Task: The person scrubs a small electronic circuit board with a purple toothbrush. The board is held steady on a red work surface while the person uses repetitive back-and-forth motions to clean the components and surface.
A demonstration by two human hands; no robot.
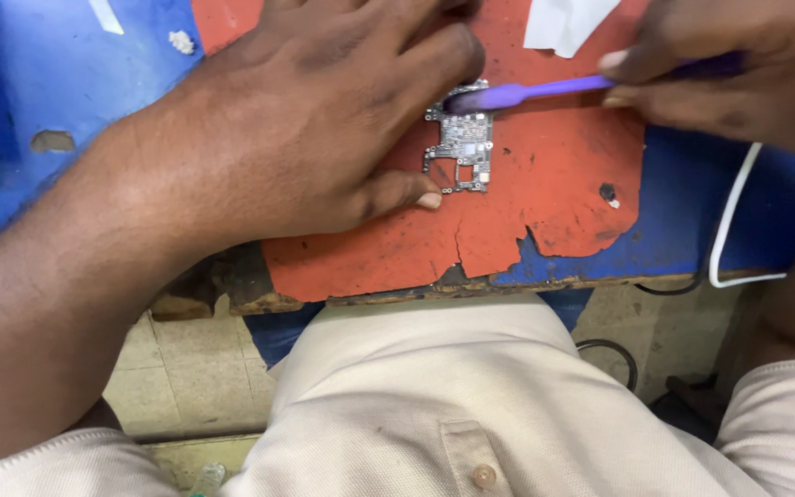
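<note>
A small grey circuit board (464, 147) lies flat on a worn red mat (545, 184). My left hand (305, 120) presses down beside it, thumb and fingers pinning the board's left edge. My right hand (738, 74) grips the handle of a purple brush (545, 89). The brush head rests on the top edge of the board.
The mat sits on a blue workbench (39, 83) with a chipped wooden front edge. A white cable (727, 225) loops at the right, with a black cable below it. A white paper scrap (563, 23) lies at the top. My beige shirt fills the bottom.
</note>
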